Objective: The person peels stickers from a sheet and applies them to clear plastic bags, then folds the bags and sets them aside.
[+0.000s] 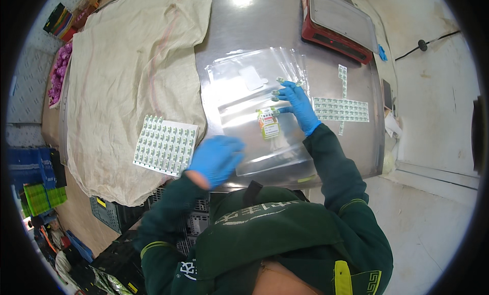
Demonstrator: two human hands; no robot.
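Note:
Several clear plastic bags [244,123] lie in an overlapping stack on a metal table. A colourful printed label [269,125] sits on the top bag. My right hand [300,106], in a blue glove, is over the bags' right side with fingers spread. Small green-and-white stickers [276,92] cling to its fingertips, and the thumb tip is at the label's upper edge. My left hand [217,159], also gloved in blue, is motion-blurred between the bags and a sticker sheet [164,146]; its fingers cannot be made out. That sheet lies on a beige woven sack cloth [126,85].
Right of the bags, another sticker sheet [340,110] and narrow strips lie on the metal table [252,26]. A red weighing scale [336,26] stands at the far right. Black plastic crates [118,215] stand below the table's near left edge. Purple produce [60,73] lies at far left.

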